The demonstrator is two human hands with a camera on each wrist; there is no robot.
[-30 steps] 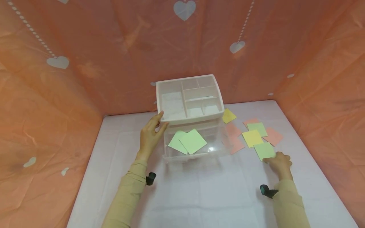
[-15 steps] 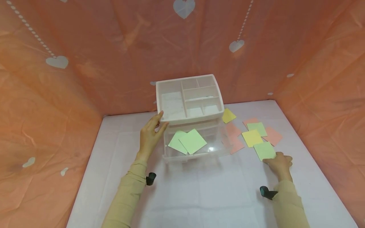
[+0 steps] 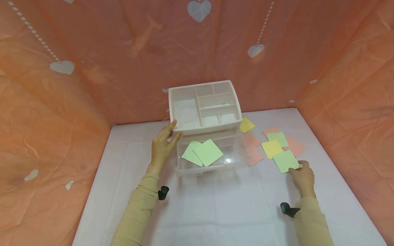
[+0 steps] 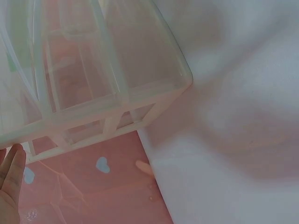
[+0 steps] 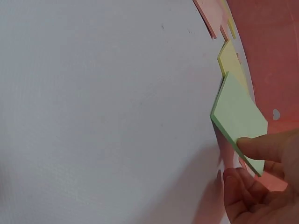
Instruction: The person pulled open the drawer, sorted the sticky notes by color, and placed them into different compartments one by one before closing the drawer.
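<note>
Right grip (image 3: 303, 178) pinches plain green pad (image 3: 285, 161); left grip (image 3: 161, 147) touches white organizer (image 3: 209, 128).

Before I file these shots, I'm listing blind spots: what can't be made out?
Left wrist view: part of the left hand, cut off by the left edge.
Head view: underside of the green note pad in the right hand, hidden by its top.
Head view: left green pad in the drawer, partly under the right one.
Right wrist view: a pink pad, cut by the top edge.
</note>
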